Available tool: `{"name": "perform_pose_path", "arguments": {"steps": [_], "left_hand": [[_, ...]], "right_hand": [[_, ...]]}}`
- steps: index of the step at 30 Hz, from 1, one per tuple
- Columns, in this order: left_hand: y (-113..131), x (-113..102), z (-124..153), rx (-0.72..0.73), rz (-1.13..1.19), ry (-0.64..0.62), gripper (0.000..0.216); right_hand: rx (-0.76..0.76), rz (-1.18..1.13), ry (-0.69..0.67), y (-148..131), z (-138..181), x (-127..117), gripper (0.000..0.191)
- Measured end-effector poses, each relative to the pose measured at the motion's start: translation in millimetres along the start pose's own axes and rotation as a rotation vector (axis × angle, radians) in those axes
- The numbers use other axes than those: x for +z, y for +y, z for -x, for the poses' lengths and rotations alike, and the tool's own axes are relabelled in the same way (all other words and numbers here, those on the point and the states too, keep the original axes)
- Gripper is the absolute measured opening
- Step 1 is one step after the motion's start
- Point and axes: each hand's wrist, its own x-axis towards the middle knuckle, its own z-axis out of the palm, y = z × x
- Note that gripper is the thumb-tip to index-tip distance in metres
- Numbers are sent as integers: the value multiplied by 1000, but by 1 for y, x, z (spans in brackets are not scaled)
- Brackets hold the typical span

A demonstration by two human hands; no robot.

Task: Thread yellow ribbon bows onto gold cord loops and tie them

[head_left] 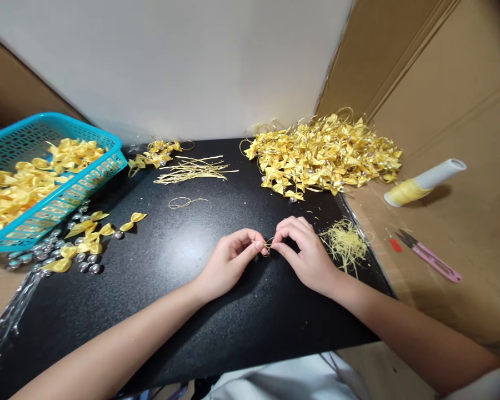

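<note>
My left hand [229, 261] and my right hand [304, 253] meet over the middle of the black table [170, 311]. Both pinch a thin gold cord [268, 247] between thumb and fingertips; the cord forms a small loop between them. A looped gold cord [183, 202] lies alone further back. A bundle of cut gold cords [191, 169] lies behind it. A few yellow ribbon bows [89, 233] and silver bells [58, 253] sit at the left.
A blue plastic basket [79, 191] of yellow bows stands at the left. A large heap of finished bows [325, 153] lies back right. Cord trimmings [345, 243], a thread spool [423, 182] and pink snips [431, 256] lie to the right on cardboard.
</note>
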Motion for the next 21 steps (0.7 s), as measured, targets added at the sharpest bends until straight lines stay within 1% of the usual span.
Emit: {"name": "perform_pose_path", "arguments": {"steps": [2, 4, 9, 11, 14, 21], "left_hand": [[1, -1, -1, -21, 22, -16, 27], [2, -2, -2, -33, 34, -16, 28], [2, 0, -3, -35, 53, -4, 29], [2, 0, -3, -32, 57, -4, 29], [1, 0, -2, -32, 49, 0, 29], [0, 1, -1, -29, 23, 0, 29]], "right_hand": [[-3, -1, 14, -1, 0, 0, 13], [-16, -2, 57, -2, 0, 0, 11], [-162, 59, 210, -6, 5, 3, 13], [-169, 109, 237, -7, 5, 4, 12], [-141, 151, 235, -6, 5, 5, 11], [-140, 166, 217, -2, 5, 6, 8]]}}
